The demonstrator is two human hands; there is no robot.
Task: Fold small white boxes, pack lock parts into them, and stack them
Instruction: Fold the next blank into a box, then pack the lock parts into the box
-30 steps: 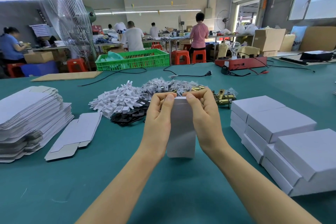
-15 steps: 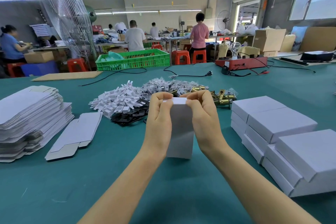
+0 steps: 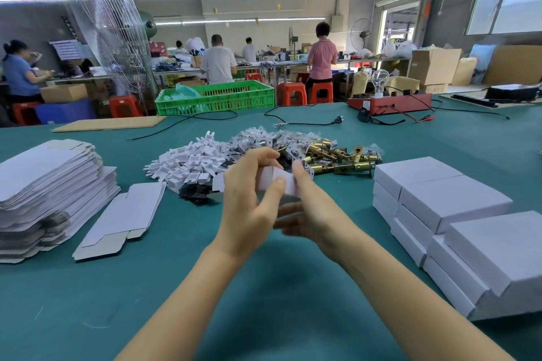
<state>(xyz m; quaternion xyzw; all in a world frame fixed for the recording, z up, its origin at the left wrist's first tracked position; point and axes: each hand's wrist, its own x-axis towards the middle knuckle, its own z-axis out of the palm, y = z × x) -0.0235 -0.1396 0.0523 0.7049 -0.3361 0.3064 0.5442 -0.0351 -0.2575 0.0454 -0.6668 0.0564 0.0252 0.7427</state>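
Green counter in a big work room | flat box sheets piled at left | left hand and right hand both grip one small white box above the middle | gold lock parts behind | finished boxes stacked at right
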